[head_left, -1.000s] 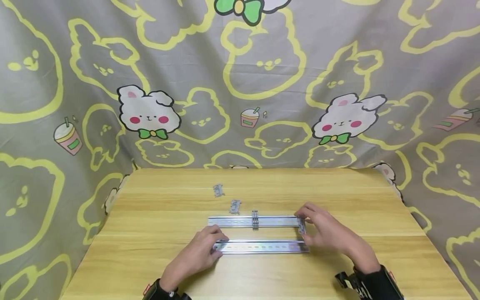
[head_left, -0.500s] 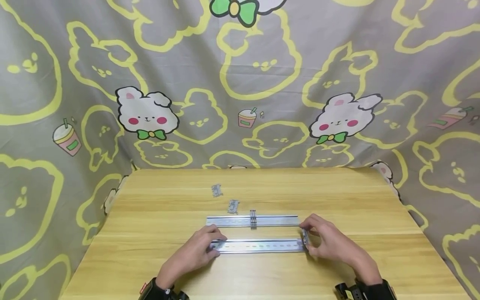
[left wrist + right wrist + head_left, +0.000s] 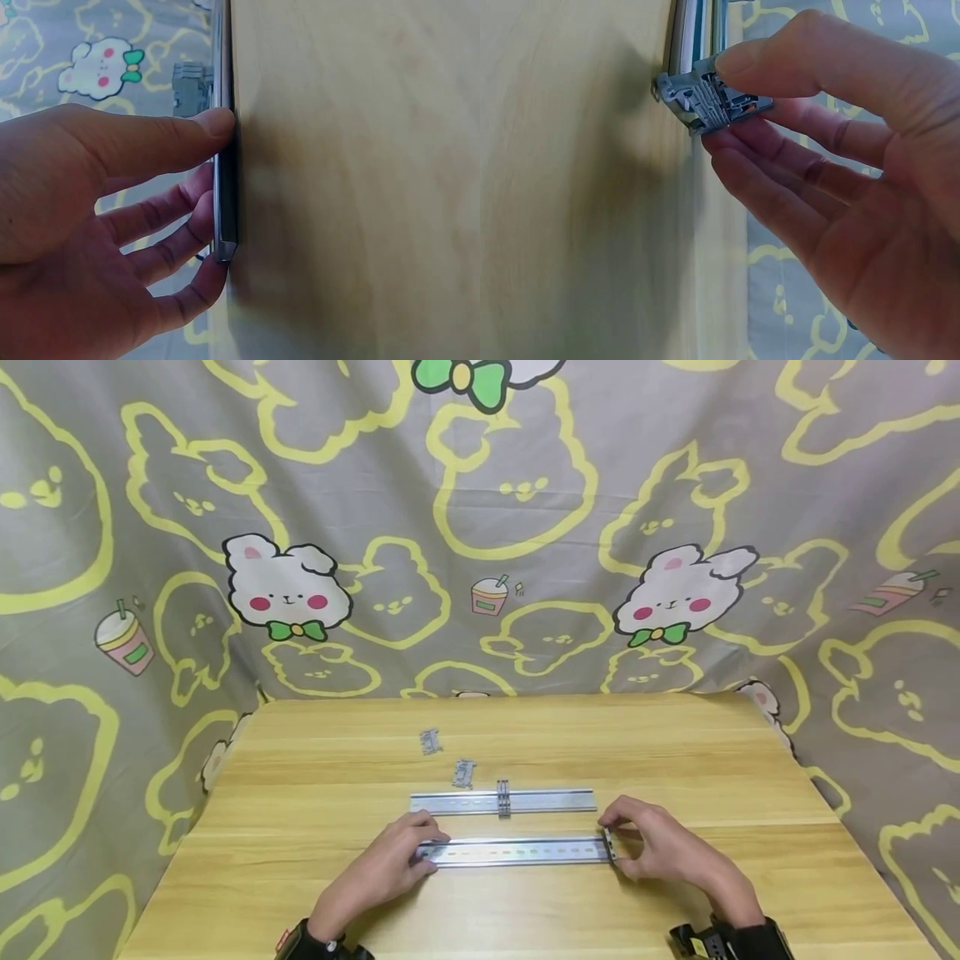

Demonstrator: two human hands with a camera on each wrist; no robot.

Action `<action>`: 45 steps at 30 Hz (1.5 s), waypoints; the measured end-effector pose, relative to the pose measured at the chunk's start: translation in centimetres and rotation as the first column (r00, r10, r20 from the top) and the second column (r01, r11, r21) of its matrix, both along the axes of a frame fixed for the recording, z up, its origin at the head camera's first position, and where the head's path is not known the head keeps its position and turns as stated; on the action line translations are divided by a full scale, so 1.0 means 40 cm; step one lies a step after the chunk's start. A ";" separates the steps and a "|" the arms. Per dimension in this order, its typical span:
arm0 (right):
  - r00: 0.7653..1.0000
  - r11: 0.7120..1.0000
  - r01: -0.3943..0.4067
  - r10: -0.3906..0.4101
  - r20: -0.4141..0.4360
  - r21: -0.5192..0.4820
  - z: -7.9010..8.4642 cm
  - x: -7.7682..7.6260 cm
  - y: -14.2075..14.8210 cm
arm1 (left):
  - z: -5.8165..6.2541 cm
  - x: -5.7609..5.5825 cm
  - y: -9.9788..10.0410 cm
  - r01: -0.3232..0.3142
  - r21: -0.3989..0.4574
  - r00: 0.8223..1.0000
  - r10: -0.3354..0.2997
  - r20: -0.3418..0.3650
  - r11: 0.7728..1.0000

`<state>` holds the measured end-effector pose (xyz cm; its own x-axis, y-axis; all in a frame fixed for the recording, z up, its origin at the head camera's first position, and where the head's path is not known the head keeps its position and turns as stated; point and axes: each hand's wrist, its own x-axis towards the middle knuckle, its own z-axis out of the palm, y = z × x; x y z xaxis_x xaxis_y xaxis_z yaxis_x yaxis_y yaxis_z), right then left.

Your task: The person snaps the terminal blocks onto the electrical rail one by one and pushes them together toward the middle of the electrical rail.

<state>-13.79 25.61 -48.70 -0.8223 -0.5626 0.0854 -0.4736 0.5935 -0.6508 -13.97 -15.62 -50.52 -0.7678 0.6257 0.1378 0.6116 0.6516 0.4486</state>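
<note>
The nearer metal DIN rail (image 3: 517, 852) lies crosswise on the table. My left hand (image 3: 390, 857) grips its left end, with the thumb (image 3: 172, 142) along the near edge and the fingers on the far side. At the rail's right end my right hand (image 3: 663, 843) pinches a grey terminal block (image 3: 712, 96) between thumb and fingers. The block stands across the rail's end and appears to touch it; whether it is seated there I cannot tell. Behind lies a second DIN rail (image 3: 450, 803), bearing several grey terminal blocks (image 3: 503, 799) side by side near its middle.
Two loose grey terminal blocks lie flat behind the rails, one block (image 3: 463, 773) close to the far rail and the other block (image 3: 430, 742) farther back. The wood-grain table (image 3: 675, 735) ends at a patterned cloth curtain (image 3: 540, 643).
My right hand has brought the terminal block from beside the far rail's right end down to the near rail's right end. The left hand keeps its grip.
</note>
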 end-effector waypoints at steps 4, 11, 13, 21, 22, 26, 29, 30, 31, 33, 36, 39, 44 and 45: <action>0.996 0.998 -0.009 0.015 0.083 -0.067 -0.010 -0.002 0.004 | -0.004 0.002 -0.004 0.002 0.011 1.000 -0.002 -0.001 1.000; 0.991 0.985 -0.031 0.053 0.125 -0.170 -0.020 -0.006 0.013 | -0.004 -0.001 -0.002 0.001 0.019 1.000 -0.001 0.014 1.000; 0.992 0.981 -0.031 0.053 0.111 -0.190 -0.022 -0.006 0.016 | -0.004 -0.003 -0.001 0.005 0.018 1.000 -0.005 0.008 1.000; 0.987 0.972 -0.008 0.046 0.156 -0.236 -0.031 -0.008 0.028 | 0.001 -0.009 0.001 0.010 0.013 1.000 -0.010 0.014 1.000; 0.984 0.971 0.000 0.042 0.172 -0.240 -0.033 -0.008 0.030 | 0.002 -0.009 0.002 0.010 0.012 1.000 -0.011 0.016 1.000; 0.972 0.966 0.022 0.039 0.231 -0.256 -0.038 -0.008 0.038 | 0.004 -0.010 0.004 0.005 0.005 1.000 -0.005 0.029 1.000; 0.966 0.965 0.027 0.042 0.256 -0.260 -0.040 -0.008 0.041 | 0.003 -0.010 0.003 0.001 0.001 0.999 -0.001 0.034 1.000; 0.964 0.965 0.028 0.043 0.262 -0.262 -0.040 -0.009 0.042 | 0.003 -0.009 0.003 -0.001 0.001 0.999 0.001 0.035 1.000; 0.963 0.964 0.031 0.042 0.268 -0.263 -0.041 -0.009 0.043 | 0.003 -0.008 0.003 -0.002 0.001 0.999 0.002 0.034 1.000; 0.960 0.964 0.034 0.042 0.275 -0.265 -0.042 -0.009 0.045 | 0.002 -0.008 0.002 -0.004 0.001 0.999 0.004 0.033 1.000; 0.959 0.963 0.036 0.042 0.279 -0.268 -0.040 -0.010 0.046 | 0.000 -0.008 0.001 -0.003 0.005 1.000 0.003 0.029 1.000; 0.961 0.961 0.027 0.050 0.271 -0.274 -0.037 -0.011 0.041 | -0.002 -0.008 0.001 0.000 0.007 1.000 0.000 0.022 1.000; 0.969 0.958 -0.016 0.086 0.234 -0.285 -0.033 -0.013 0.019 | -0.004 -0.011 0.001 -0.002 -0.001 1.000 0.002 0.017 1.000; 0.970 0.958 -0.024 0.091 0.226 -0.286 -0.032 -0.014 0.014 | -0.004 -0.011 0.001 -0.003 -0.002 1.000 0.003 0.019 1.000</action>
